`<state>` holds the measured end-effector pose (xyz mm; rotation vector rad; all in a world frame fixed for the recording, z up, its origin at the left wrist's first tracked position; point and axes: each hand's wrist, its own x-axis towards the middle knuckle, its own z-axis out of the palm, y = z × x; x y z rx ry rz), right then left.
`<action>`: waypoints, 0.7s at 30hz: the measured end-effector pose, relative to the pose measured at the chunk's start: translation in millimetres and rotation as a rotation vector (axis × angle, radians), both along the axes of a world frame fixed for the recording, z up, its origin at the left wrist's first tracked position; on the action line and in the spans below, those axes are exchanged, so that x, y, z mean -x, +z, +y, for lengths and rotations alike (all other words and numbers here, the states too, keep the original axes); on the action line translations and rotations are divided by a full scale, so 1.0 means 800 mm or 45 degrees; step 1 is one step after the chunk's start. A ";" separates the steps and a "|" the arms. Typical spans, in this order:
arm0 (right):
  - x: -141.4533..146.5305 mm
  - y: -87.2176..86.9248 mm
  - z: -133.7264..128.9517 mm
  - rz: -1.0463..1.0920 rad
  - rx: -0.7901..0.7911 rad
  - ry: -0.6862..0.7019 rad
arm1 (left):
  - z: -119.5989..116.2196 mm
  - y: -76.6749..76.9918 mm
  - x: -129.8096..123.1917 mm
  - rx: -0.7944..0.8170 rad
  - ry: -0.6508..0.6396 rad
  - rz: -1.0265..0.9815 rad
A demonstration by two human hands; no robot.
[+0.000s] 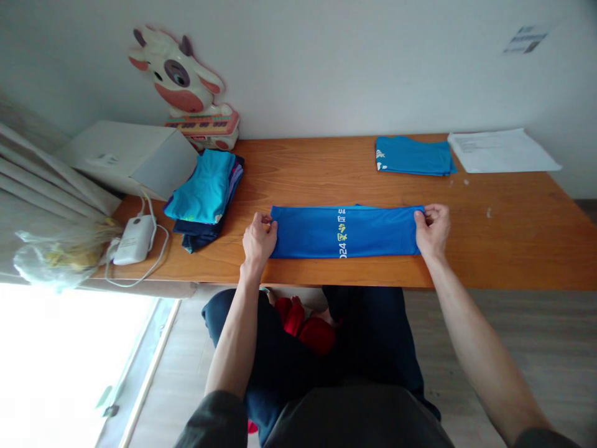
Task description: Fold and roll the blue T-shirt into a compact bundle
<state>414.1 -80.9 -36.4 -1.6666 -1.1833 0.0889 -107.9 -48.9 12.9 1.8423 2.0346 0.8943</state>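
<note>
A blue garment, probably a T-shirt [303, 233], lies folded into a long, narrow strip near the table's front edge, with white and yellow print across its middle. Its left end is pinched between the thumb and fingers of my left hand [259, 239]. At the opposite end my right hand [433, 230] grips the cloth, thumb on top near the upper corner. The undersides of the fingers are hidden at both ends.
Folded clothes [200, 190] are stacked at the left, before a white box [135, 155] and a cow-shaped toy keyboard [203, 124]. A white power adapter [135, 239] trails cables. Behind the strip lie a folded teal garment [415, 155] and white paper [504, 151].
</note>
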 end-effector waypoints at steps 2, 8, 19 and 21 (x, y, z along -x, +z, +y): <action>0.000 -0.001 0.001 -0.020 0.011 0.021 | 0.004 0.001 -0.001 -0.018 -0.007 0.048; 0.003 0.001 0.003 -0.067 0.067 -0.002 | 0.031 -0.005 -0.007 -0.091 -0.253 0.093; 0.005 0.007 -0.004 -0.258 0.077 0.142 | 0.032 -0.018 -0.014 -0.103 -0.210 0.037; 0.006 0.008 -0.004 -0.268 0.095 0.158 | 0.035 -0.019 -0.012 -0.130 -0.213 0.000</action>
